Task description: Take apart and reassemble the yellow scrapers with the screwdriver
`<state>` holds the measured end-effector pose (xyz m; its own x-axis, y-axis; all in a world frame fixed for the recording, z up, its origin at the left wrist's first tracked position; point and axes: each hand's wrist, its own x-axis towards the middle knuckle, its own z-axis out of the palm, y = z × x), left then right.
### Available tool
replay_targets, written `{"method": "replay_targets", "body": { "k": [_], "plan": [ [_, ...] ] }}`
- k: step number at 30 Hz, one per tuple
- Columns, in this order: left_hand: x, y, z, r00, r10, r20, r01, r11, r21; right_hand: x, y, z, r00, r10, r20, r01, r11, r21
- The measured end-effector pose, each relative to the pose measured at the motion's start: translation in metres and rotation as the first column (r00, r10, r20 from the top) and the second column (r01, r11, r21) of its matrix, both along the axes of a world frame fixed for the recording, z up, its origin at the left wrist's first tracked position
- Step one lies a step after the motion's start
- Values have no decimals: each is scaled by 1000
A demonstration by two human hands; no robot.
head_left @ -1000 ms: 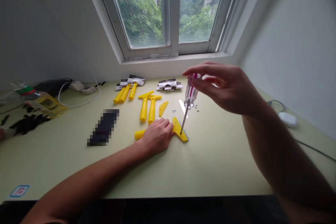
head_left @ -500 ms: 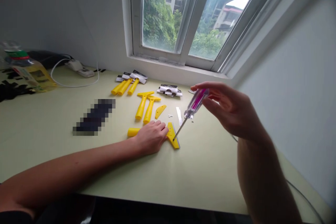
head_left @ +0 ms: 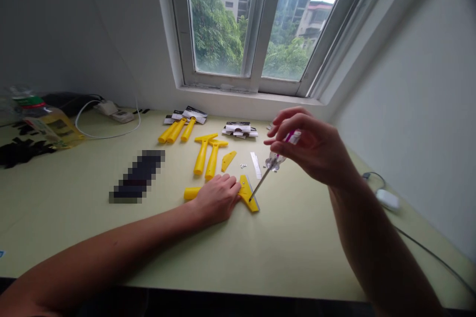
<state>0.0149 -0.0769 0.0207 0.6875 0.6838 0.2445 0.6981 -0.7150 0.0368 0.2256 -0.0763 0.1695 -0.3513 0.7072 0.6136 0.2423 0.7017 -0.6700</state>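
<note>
My left hand [head_left: 218,199] is wrapped round the neck of a yellow scraper [head_left: 247,192], pressing it flat on the table. The scraper's handle end sticks out left of the hand, and a thin metal blade edge shows along its head. My right hand [head_left: 307,146] grips the clear and purple handle of a screwdriver [head_left: 273,162], which leans with its tip on the scraper head's lower part. Just beyond lie a loose yellow head plate [head_left: 228,161], several tiny screws or nuts [head_left: 243,165] and flat metal blades [head_left: 256,164].
Two yellow scraper handles [head_left: 207,156] lie behind my left hand. Further back are yellow scrapers with card sleeves [head_left: 178,129] and stacked cards [head_left: 240,130]. A blurred dark object [head_left: 138,178], a bottle [head_left: 48,121] and a white charger [head_left: 387,199] also rest on the table [head_left: 297,257].
My right hand's fingers have shifted on the screwdriver handle, loosening and curling differently. The screwdriver tip stays on the scraper head; my left hand keeps its hold. The camera view has shifted slightly.
</note>
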Motion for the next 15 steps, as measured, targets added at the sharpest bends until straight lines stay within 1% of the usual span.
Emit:
{"method": "replay_targets", "body": {
  "k": [2, 5, 6, 8, 9, 10, 13, 15],
  "plan": [
    [0, 0, 0, 1000, -3, -1, 3, 1000, 0, 1, 4, -1, 999, -46, 20, 46, 999, -2],
    [-1, 0, -1, 1000, 1, -25, -1, 1000, 8, 7, 10, -2, 995, -47, 93, 53, 996, -67],
    [-1, 1, -1, 999, 2, -35, -2, 1000, 13, 10, 11, -2, 987, -78, 141, 89, 993, -74],
    [-1, 1, -1, 999, 2, -51, -1, 1000, 21, 16, 14, -3, 954, -187, 237, 203, 978, -47],
    [-1, 1, -1, 998, 1, -55, 0, 1000, 23, 19, 15, -3, 938, -221, 267, 238, 971, -33],
    [-1, 0, -1, 998, -1, -57, 2, 1000, 23, 22, 16, -2, 936, -221, 274, 239, 970, -33],
    [-1, 0, 0, 999, -8, -52, 9, 1000, 13, 27, 14, 2, 972, -107, 207, 124, 990, -73],
    [-1, 0, 0, 999, -12, -46, 13, 1000, 5, 28, 11, 6, 983, -81, 165, 90, 995, -45]
  ]
}}
